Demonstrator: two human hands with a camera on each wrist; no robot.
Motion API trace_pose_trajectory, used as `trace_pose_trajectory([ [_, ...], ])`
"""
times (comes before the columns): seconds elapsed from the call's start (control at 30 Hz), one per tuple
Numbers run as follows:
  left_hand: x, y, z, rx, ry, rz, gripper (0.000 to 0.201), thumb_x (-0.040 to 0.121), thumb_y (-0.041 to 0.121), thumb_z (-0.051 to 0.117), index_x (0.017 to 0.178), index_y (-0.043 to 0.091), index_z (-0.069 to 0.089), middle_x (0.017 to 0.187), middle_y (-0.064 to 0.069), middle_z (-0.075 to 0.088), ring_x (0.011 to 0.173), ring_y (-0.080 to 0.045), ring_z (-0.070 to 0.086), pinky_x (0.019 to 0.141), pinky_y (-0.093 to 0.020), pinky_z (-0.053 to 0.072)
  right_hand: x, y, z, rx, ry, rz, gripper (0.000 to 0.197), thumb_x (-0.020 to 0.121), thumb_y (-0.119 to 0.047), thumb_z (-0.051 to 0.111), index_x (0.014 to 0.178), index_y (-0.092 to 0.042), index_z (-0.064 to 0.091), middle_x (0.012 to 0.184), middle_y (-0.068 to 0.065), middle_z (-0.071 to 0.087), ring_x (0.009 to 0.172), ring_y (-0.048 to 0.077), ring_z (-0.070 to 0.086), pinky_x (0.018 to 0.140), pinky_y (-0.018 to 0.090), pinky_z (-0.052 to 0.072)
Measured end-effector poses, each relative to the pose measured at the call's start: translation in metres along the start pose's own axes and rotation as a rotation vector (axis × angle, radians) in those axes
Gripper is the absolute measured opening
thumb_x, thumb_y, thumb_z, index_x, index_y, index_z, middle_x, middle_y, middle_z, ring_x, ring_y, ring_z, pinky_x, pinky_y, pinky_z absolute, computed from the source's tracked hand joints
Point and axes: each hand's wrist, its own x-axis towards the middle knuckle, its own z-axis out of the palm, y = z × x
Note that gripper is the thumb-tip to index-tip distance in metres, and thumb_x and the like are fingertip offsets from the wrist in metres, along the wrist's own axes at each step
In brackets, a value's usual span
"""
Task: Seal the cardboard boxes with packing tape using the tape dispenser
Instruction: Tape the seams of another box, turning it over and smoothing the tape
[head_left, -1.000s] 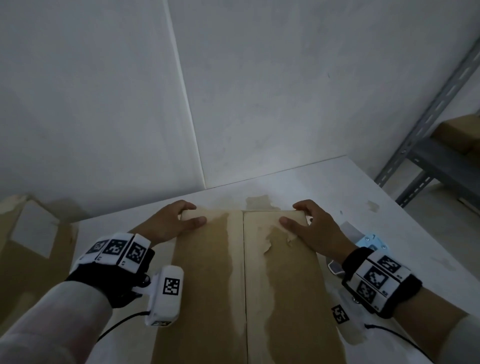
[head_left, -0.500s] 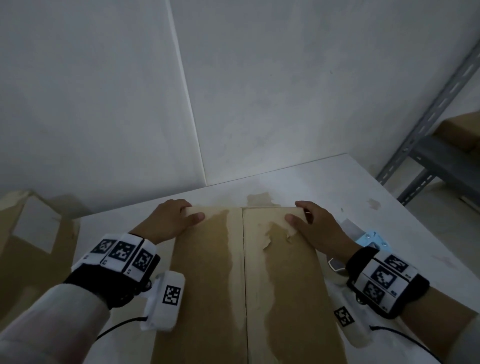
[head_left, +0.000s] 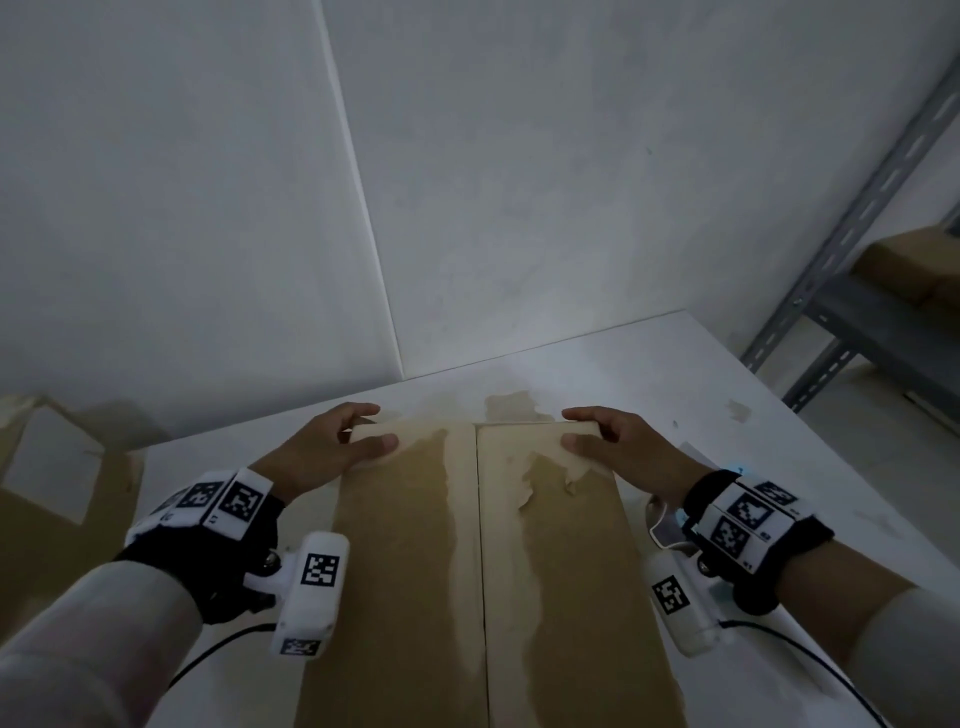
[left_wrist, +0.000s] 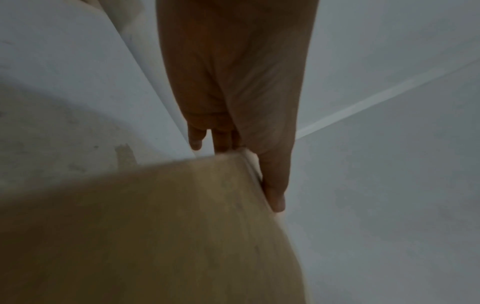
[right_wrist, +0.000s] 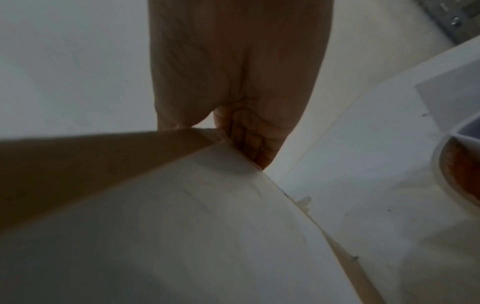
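Observation:
A brown cardboard box (head_left: 415, 571) lies on the white table (head_left: 701, 374), its two top flaps meeting at a centre seam with torn patches beside it. My left hand (head_left: 363, 428) grips the far left corner, thumb on top and fingers curled over the far edge; the left wrist view shows this hand (left_wrist: 244, 162) on the box (left_wrist: 155, 226). My right hand (head_left: 584, 428) grips the far right corner the same way, and that hand (right_wrist: 207, 131) appears again on the box (right_wrist: 182, 226). The tape dispenser (head_left: 662, 519) lies mostly hidden behind my right wrist, its tape roll (right_wrist: 457, 170) at the frame edge.
Another cardboard box (head_left: 47, 493) stands off the table's left end. A grey metal shelf (head_left: 857, 312) with a box (head_left: 914, 270) on it is at the right. A white wall rises just behind the table.
Both hands stay at the far corners; their fingers have curled further over the far edge. The box has barely shifted.

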Motion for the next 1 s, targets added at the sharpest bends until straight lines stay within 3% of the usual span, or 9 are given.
trace_pose_trajectory([
  [0.1,0.002,-0.003,-0.001,-0.027,-0.041,0.004,0.053,0.087,0.028,0.06,0.136,0.02,0.041,0.137,-0.001,0.044,0.132,-0.02,0.033,0.096,-0.026,0.031,0.004,0.001,0.001,0.037,-0.03,0.017,0.028,0.085,-0.031,0.06,0.112,-0.034,0.054,0.116,0.027,0.058,0.101,0.037,0.06,0.093,0.044,0.048],
  [0.2,0.005,-0.006,-0.002,-0.034,-0.081,-0.003,0.052,0.086,0.033,0.059,0.135,0.024,0.043,0.141,-0.002,0.042,0.134,-0.022,0.031,0.1,-0.03,0.031,0.005,0.0,0.003,0.094,-0.058,0.051,0.042,0.088,-0.027,0.056,0.129,-0.019,0.047,0.103,0.005,0.063,0.085,0.014,0.062,0.072,0.016,0.051],
  [0.3,0.005,-0.006,-0.004,-0.003,-0.133,-0.015,0.057,0.085,0.041,0.059,0.137,0.024,0.04,0.145,-0.006,0.037,0.135,-0.024,0.032,0.104,-0.034,0.031,0.005,-0.002,0.001,0.091,-0.114,0.078,0.041,0.091,-0.027,0.05,0.13,-0.016,0.042,0.1,-0.005,0.057,0.083,0.001,0.056,0.059,0.003,0.046],
  [0.37,0.005,-0.004,-0.005,0.067,-0.165,-0.045,0.064,0.086,0.046,0.056,0.141,0.023,0.032,0.148,-0.009,0.033,0.136,-0.024,0.031,0.104,-0.034,0.03,0.001,-0.004,0.001,0.075,-0.139,0.082,0.039,0.092,-0.029,0.049,0.128,-0.017,0.04,0.102,-0.006,0.055,0.085,0.001,0.054,0.063,0.004,0.044],
  [0.43,0.006,0.0,-0.009,0.166,-0.153,-0.047,0.071,0.084,0.046,0.056,0.144,0.022,0.025,0.15,-0.009,0.03,0.137,-0.023,0.03,0.106,-0.035,0.029,0.001,-0.001,-0.001,0.014,-0.058,0.045,0.053,0.087,-0.033,0.055,0.133,-0.014,0.037,0.115,-0.002,0.05,0.098,0.009,0.053,0.079,0.016,0.043],
  [0.5,0.006,0.003,-0.015,0.266,-0.094,-0.024,0.076,0.078,0.05,0.061,0.14,0.017,0.032,0.146,-0.007,0.037,0.132,-0.022,0.038,0.104,-0.034,0.033,0.002,0.0,-0.003,-0.049,0.045,0.006,0.057,0.081,-0.034,0.063,0.129,-0.012,0.043,0.119,-0.001,0.048,0.106,0.014,0.05,0.086,0.027,0.044],
  [0.6,0.0,0.008,-0.019,0.39,-0.069,0.014,0.079,0.068,0.068,0.058,0.123,0.012,0.049,0.126,-0.008,0.055,0.112,-0.021,0.052,0.092,-0.03,0.04,0.002,-0.004,-0.004,-0.132,0.048,-0.038,0.046,0.08,-0.033,0.066,0.118,-0.011,0.054,0.11,0.003,0.058,0.099,0.017,0.057,0.083,0.028,0.048],
  [0.73,-0.005,0.003,-0.017,0.347,-0.057,0.037,0.05,0.084,0.04,0.059,0.125,0.012,0.05,0.12,-0.001,0.055,0.114,-0.02,0.053,0.096,-0.033,0.041,0.002,-0.006,-0.003,-0.135,0.072,-0.066,0.052,0.079,-0.032,0.068,0.123,-0.01,0.051,0.113,0.0,0.054,0.101,0.017,0.055,0.085,0.026,0.045],
  [1.0,-0.002,-0.003,-0.018,0.205,-0.132,0.027,0.033,0.088,0.035,0.055,0.119,0.021,0.052,0.117,0.001,0.056,0.111,-0.017,0.054,0.098,-0.037,0.041,0.0,-0.008,-0.001,-0.181,0.067,-0.059,0.038,0.085,-0.031,0.06,0.115,-0.009,0.056,0.105,0.002,0.059,0.099,0.02,0.059,0.078,0.023,0.044],
])
